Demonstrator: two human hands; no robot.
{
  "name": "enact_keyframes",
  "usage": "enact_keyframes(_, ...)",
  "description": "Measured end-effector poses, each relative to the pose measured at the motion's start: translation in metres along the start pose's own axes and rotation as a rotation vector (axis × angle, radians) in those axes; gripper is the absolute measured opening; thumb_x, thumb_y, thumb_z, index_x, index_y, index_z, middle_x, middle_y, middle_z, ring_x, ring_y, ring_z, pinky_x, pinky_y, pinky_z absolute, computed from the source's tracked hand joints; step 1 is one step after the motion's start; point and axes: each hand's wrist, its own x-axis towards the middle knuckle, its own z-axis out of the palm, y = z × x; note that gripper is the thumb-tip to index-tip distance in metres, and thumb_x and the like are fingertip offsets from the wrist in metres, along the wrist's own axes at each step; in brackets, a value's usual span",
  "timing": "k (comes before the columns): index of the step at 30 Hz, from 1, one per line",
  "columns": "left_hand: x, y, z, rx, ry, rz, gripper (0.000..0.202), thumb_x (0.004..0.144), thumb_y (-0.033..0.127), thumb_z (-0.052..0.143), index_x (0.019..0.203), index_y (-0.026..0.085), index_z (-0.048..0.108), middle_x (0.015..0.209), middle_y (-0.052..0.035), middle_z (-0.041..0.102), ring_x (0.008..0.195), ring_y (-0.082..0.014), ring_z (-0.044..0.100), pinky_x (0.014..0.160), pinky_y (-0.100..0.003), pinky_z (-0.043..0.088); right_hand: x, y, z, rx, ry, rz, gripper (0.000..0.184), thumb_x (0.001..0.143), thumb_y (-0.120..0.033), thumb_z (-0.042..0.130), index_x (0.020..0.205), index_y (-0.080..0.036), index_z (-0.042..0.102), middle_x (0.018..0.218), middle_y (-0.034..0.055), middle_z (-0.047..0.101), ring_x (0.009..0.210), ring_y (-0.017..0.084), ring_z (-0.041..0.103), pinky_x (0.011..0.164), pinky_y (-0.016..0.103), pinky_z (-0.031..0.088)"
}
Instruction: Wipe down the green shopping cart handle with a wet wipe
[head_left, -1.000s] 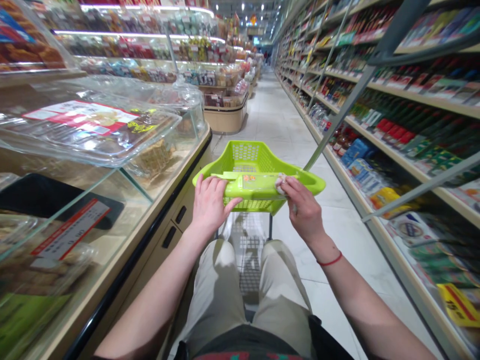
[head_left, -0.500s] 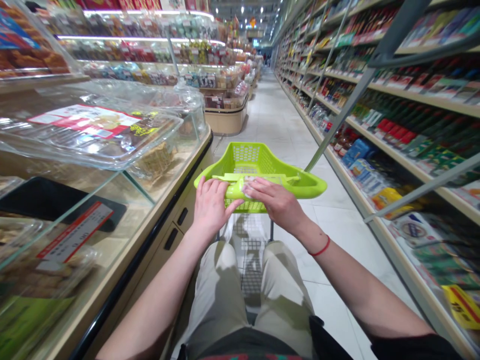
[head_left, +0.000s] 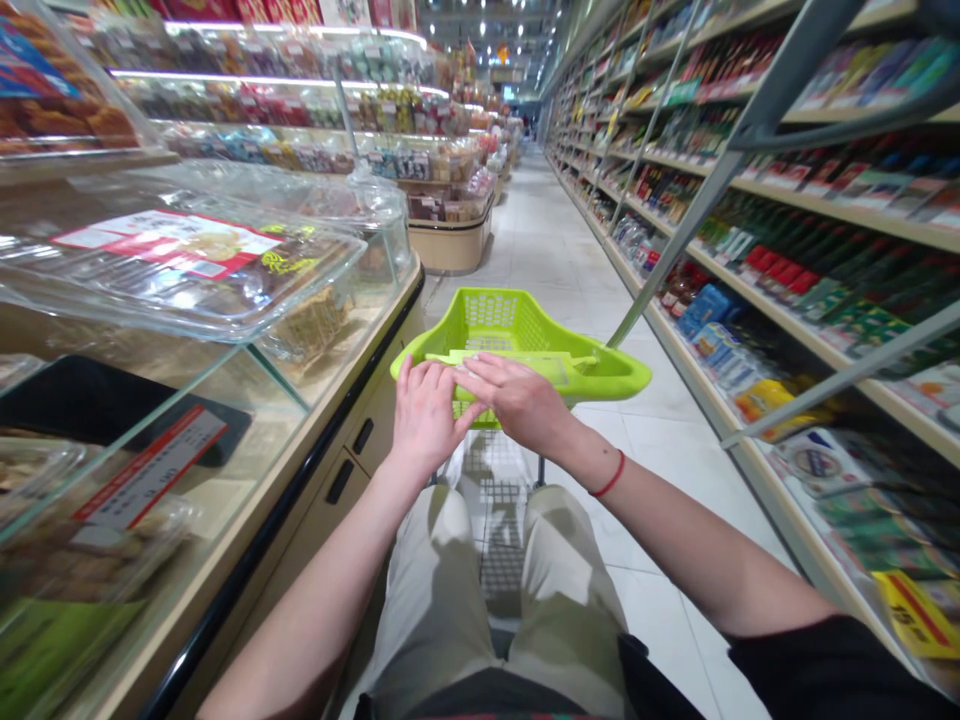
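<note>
Location: The cart point(head_left: 551, 325) stands directly ahead of the camera on the tiled floor point(head_left: 652, 450), with the counter point(head_left: 379, 425) to its left and the shelves point(head_left: 690, 250) to its right. From my station I see a green basket point(head_left: 491, 308), slim legs point(head_left: 541, 470) below it and a handle point(head_left: 600, 386) across the near edge.

Hand state: I read the left hand point(head_left: 426, 415) as closed over the left part of the handle, fingers curled across the top, thumb extended on the near side. I cannot tell how firm that hold is. The right hand point(head_left: 525, 395) lies palm down just beside it, fingers together and nearly straight, tips at the left hand's fingers. A white scrap point(head_left: 466, 370) seems to show there; I cannot tell whether the right hand grips it.

Handling: I judge the basket stiff moulded plastic, light for its bulk, tough rather than fragile, with slight give in the perforated walls. The smooth handle may let fingers slide. I assume the cart rolls under pressure; wheels are not visible to me.

Hold point: Grasp the handle near both ends to limit twisting. Avoid loading the label plate point(head_left: 551, 366), which looks thinner.
</note>
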Motion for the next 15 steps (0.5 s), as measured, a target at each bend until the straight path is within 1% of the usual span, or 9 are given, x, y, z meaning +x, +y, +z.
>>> enact_keyframes(2, 0.0, -0.001, 0.0, 0.002, -0.003, 0.001, 0.037, 0.086, 0.046, 0.062, 0.107, 0.016, 0.06, 0.103, -0.0115, 0.065, 0.112, -0.0325, 0.055, 0.117, -0.056, 0.026, 0.008, -0.001, 0.003, 0.014, -0.019, -0.029, 0.044, 0.093, -0.011, 0.052, 0.135, -0.022, 0.06, 0.139, 0.0091, 0.06, 0.137, 0.024, 0.048, 0.113, 0.045, 0.044)
enact_keyframes(3, -0.001, -0.002, -0.001, 0.002, -0.005, 0.002, 0.037, 0.086, 0.047, 0.062, 0.106, 0.017, 0.061, 0.102, -0.0113, 0.065, 0.112, -0.0322, 0.056, 0.117, -0.055, 0.026, 0.007, 0.001, 0.002, 0.034, -0.022, -0.051, 0.044, 0.094, -0.011, 0.051, 0.135, -0.024, 0.06, 0.139, 0.0078, 0.06, 0.137, 0.023, 0.048, 0.114, 0.045, 0.043)
enact_keyframes(5, -0.001, -0.003, -0.001, -0.001, -0.004, 0.002, 0.037, 0.087, 0.049, 0.061, 0.107, 0.018, 0.061, 0.102, -0.0105, 0.065, 0.111, -0.0313, 0.056, 0.117, -0.054, 0.027, -0.004, 0.008, -0.007, 0.084, -0.018, -0.092, 0.045, 0.096, -0.009, 0.047, 0.135, -0.027, 0.059, 0.138, 0.0047, 0.061, 0.136, 0.019, 0.048, 0.115, 0.044, 0.042)
enact_keyframes(7, -0.001, -0.003, -0.001, -0.005, 0.004, 0.004, 0.04, 0.086, 0.052, 0.062, 0.109, 0.019, 0.06, 0.104, -0.0102, 0.065, 0.112, -0.0311, 0.056, 0.117, -0.054, 0.027, -0.022, 0.019, -0.022, 0.116, 0.001, -0.094, 0.047, 0.097, -0.007, 0.041, 0.135, -0.028, 0.059, 0.138, 0.0035, 0.061, 0.136, 0.017, 0.048, 0.115, 0.043, 0.043)
enact_keyframes(9, -0.001, -0.003, 0.0, -0.008, 0.012, 0.005, 0.045, 0.084, 0.055, 0.063, 0.111, 0.019, 0.06, 0.106, -0.0107, 0.065, 0.113, -0.0316, 0.055, 0.117, -0.054, 0.026, -0.042, 0.029, -0.037, 0.123, 0.027, -0.049, 0.049, 0.097, -0.006, 0.037, 0.136, -0.028, 0.058, 0.139, 0.0044, 0.061, 0.136, 0.017, 0.048, 0.114, 0.043, 0.044)
enact_keyframes(11, -0.002, -0.003, 0.001, -0.014, 0.012, 0.004, 0.047, 0.084, 0.056, 0.064, 0.112, 0.018, 0.06, 0.108, -0.0114, 0.065, 0.114, -0.0322, 0.055, 0.117, -0.055, 0.026, -0.057, 0.037, -0.049, 0.12, 0.053, 0.008, 0.05, 0.098, -0.007, 0.038, 0.137, -0.029, 0.057, 0.14, 0.0046, 0.06, 0.136, 0.018, 0.048, 0.114, 0.044, 0.044)
enact_keyframes(13, -0.002, -0.002, 0.002, -0.023, 0.014, -0.005, 0.047, 0.084, 0.056, 0.064, 0.112, 0.019, 0.06, 0.109, -0.0119, 0.065, 0.115, -0.0329, 0.054, 0.117, -0.056, 0.026, -0.064, 0.042, -0.055, 0.121, 0.07, 0.056, 0.047, 0.098, -0.01, 0.039, 0.137, -0.029, 0.057, 0.14, 0.0049, 0.059, 0.135, 0.019, 0.05, 0.114, 0.044, 0.043)
enact_keyframes(15, -0.002, -0.001, 0.002, -0.025, 0.014, -0.013, 0.046, 0.084, 0.055, 0.063, 0.113, 0.019, 0.06, 0.109, -0.0121, 0.064, 0.115, -0.0333, 0.053, 0.117, -0.057, 0.025, -0.061, 0.044, -0.054, 0.116, 0.078, 0.106, 0.042, 0.099, -0.014, 0.041, 0.135, -0.027, 0.06, 0.139, 0.0058, 0.06, 0.133, 0.019, 0.052, 0.115, 0.043, 0.043)
